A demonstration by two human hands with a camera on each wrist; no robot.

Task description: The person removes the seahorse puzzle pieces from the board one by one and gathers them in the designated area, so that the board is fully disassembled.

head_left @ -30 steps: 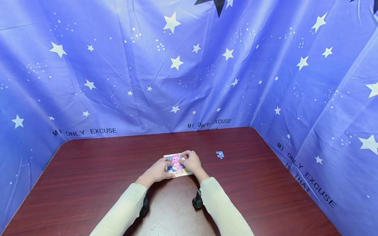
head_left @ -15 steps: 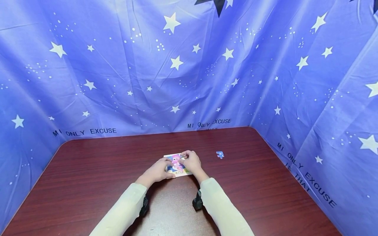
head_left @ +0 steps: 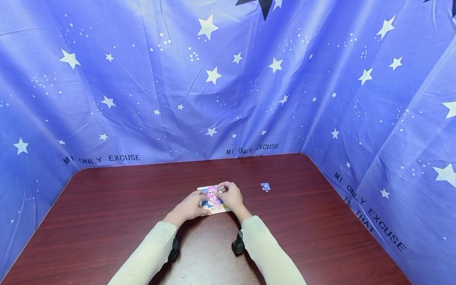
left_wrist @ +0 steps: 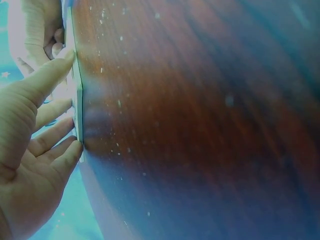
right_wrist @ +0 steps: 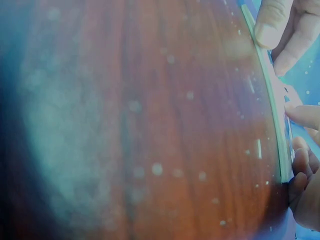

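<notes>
A small jigsaw puzzle [head_left: 215, 202] with a pale border and a pink cartoon figure lies flat on the table, between my two hands in the head view. My left hand [head_left: 190, 206] rests at its left side, thumb on the near edge and fingers fairly straight on the board, as the left hand [left_wrist: 37, 135] also shows in the left wrist view. At the upper right part of the puzzle my right hand [head_left: 231, 196] bends thumb and index finger round a puzzle piece, mostly hidden by the fingers. In the right wrist view the board's edge [right_wrist: 272, 105] shows side-on.
A loose blue puzzle piece [head_left: 265, 187] lies to the right of the puzzle. The dark red wooden table [head_left: 117, 198] ends at a purple-blue star-patterned curtain [head_left: 160, 79] behind and at the sides. Black wrist cameras [head_left: 238, 243] sit under both cuffs.
</notes>
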